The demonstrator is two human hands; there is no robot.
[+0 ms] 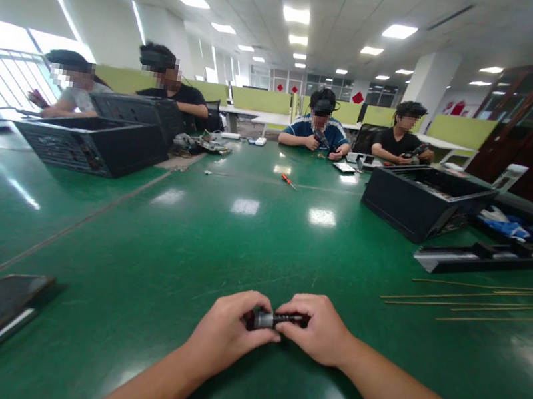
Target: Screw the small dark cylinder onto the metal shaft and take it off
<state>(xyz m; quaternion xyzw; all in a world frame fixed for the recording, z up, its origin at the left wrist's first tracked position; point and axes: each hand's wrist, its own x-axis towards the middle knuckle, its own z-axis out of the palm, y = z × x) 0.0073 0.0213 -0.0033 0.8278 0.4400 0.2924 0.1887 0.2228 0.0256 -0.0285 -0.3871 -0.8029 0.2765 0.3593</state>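
Between my two hands, just above the green tabletop, is a small cylindrical metal part (263,320) with a dark, ribbed shaft running to the right. It looks like a small motor, though its exact kind is unclear. My left hand (230,326) is closed around the thick silver end, thumb below and fingers above. The thumb and fingers of my right hand (319,329) pinch the thin shaft end. My fingers cover both ends of the part in places.
An orange screwdriver (287,180) lies farther up the green table (218,246). Black computer cases (98,144) stand at left and right (408,202). Several thin brass rods (472,303) lie at right, near a long dark metal rail (484,258). Several co-workers sit across the table.
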